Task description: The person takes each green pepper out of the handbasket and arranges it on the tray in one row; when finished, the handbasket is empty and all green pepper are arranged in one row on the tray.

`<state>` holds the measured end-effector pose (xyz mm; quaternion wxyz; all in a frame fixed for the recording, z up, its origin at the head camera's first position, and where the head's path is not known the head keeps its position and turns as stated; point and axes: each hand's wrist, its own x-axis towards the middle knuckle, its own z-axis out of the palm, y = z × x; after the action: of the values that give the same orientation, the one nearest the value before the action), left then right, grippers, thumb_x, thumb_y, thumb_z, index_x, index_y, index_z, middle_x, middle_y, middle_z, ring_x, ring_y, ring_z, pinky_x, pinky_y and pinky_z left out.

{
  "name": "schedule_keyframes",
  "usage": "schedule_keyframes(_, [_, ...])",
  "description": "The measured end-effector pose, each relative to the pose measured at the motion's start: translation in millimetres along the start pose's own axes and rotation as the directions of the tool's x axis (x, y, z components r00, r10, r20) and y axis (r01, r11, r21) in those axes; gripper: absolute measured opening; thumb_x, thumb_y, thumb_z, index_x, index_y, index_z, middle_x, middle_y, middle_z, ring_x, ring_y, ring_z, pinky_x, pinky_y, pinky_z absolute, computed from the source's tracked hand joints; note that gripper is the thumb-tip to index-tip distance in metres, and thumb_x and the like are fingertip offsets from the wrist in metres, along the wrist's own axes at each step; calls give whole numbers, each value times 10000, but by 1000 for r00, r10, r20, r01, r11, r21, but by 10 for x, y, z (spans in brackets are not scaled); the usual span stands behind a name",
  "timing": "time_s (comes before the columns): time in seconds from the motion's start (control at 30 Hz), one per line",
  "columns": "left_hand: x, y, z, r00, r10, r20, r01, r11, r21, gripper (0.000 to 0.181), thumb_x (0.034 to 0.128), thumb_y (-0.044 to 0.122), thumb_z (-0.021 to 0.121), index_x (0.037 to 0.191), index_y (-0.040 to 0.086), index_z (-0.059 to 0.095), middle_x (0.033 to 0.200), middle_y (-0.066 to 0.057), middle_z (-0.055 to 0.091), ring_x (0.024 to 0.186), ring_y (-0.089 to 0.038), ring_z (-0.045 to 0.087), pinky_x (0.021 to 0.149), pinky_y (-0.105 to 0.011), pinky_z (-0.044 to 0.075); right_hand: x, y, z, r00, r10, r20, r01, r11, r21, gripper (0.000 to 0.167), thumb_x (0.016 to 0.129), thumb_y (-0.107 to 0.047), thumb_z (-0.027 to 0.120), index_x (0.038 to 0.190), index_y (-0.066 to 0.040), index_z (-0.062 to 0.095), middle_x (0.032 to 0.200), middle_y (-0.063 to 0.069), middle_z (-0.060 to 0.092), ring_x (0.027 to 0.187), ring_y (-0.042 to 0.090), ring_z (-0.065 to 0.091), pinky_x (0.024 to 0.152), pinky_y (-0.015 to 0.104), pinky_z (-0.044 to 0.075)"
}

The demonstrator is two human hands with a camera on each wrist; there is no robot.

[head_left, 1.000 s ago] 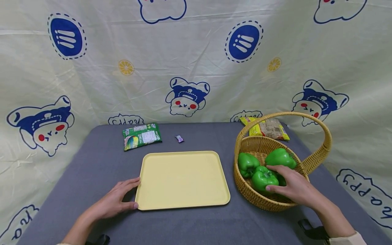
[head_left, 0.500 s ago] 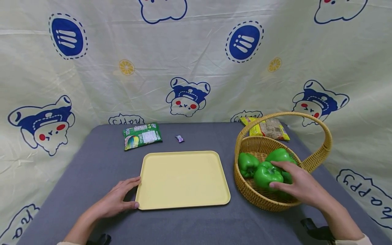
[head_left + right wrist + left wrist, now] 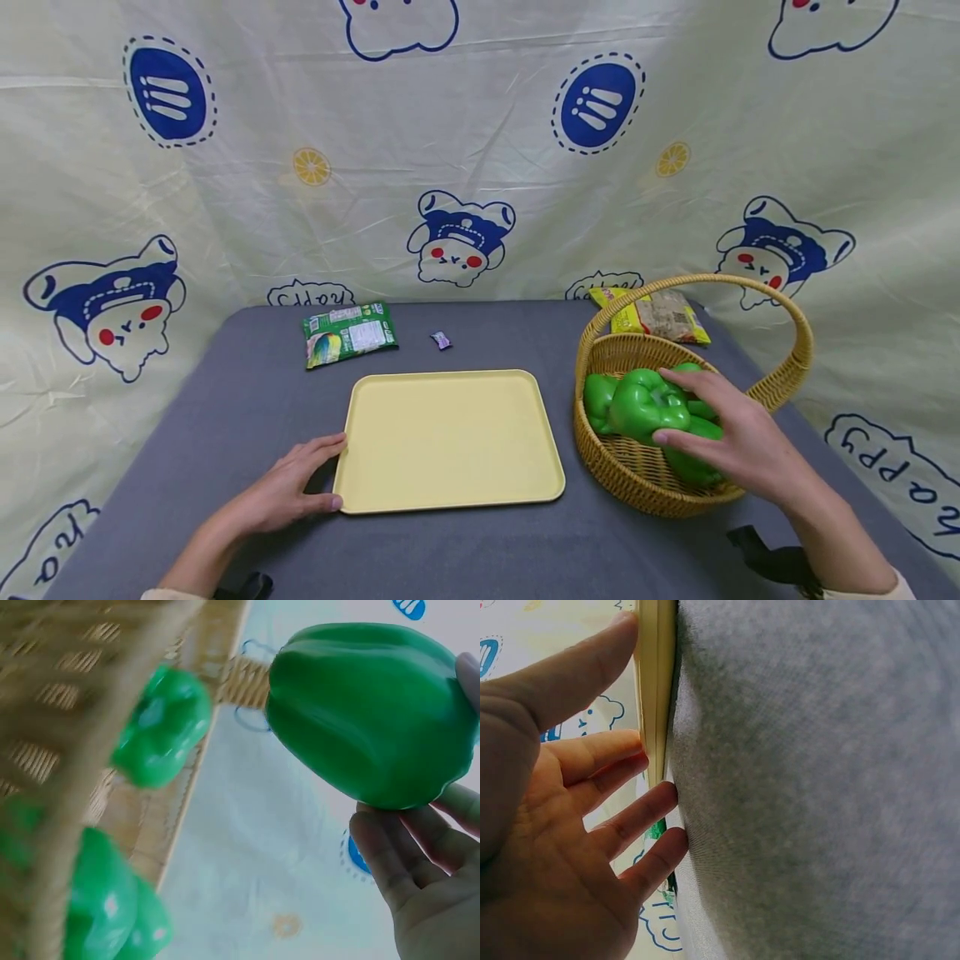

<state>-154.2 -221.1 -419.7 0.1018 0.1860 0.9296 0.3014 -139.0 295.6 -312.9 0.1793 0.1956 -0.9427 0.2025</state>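
Observation:
A green bell pepper is gripped between the thumb and fingers of my right hand, raised above the wicker basket. In the right wrist view this bell pepper is held clear of the others. More green bell peppers lie in the basket, one at the left and one under my hand; my hand partly hides those behind. My left hand touches the left edge of a pale yellow tray with fingers spread. The left wrist view shows those fingers along the tray's rim.
The basket's tall handle arches over its right side. Behind it lies a yellow packet. A green packet and a small purple wrapped piece lie behind the tray. A patterned curtain hangs past the grey table's far edge.
My right hand has lifted the bell pepper up off the others in the basket, uncovering more of one below. My left hand and the tray stay where they were.

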Motion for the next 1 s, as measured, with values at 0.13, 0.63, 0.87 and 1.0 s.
schedule_keyframes(0.13, [-1,3,-3,1000,6,1,-6,1000,4,773,788,399,727,1398,33,425,1468,-152,384,1293,-396,357,987,-636,295,47,-145,21,999,-43,-33,43,999,11,724,717,-282,820,1361,-212,496,1235,56,568,1030,114,470,728,243,437])
schedule_keyframes(0.63, [12,-6,-16,1000,17,-10,-16,999,27,785,778,396,737,1395,25,424,1454,-159,392,1291,-408,364,973,-649,299,283,-469,331,977,-212,-33,214,970,118,728,703,-242,826,1349,-156,501,1276,6,560,1132,120,514,867,212,457])
schedule_keyframes(0.87, [5,-1,-20,999,41,-19,-41,999,35,793,772,398,742,1392,17,424,1446,-169,398,1286,-425,369,956,-658,302,448,-599,548,968,-252,19,244,951,189,680,739,-282,799,1337,-141,507,1286,33,552,1122,173,545,836,404,508])
schedule_keyframes(1.0, [10,1,-14,1000,27,-9,-27,999,26,794,774,400,739,1397,25,421,1452,-164,392,1296,-422,359,962,-663,290,541,-686,665,958,-284,37,270,938,218,675,745,-309,792,1330,-125,512,1282,53,558,1124,194,557,829,402,520])
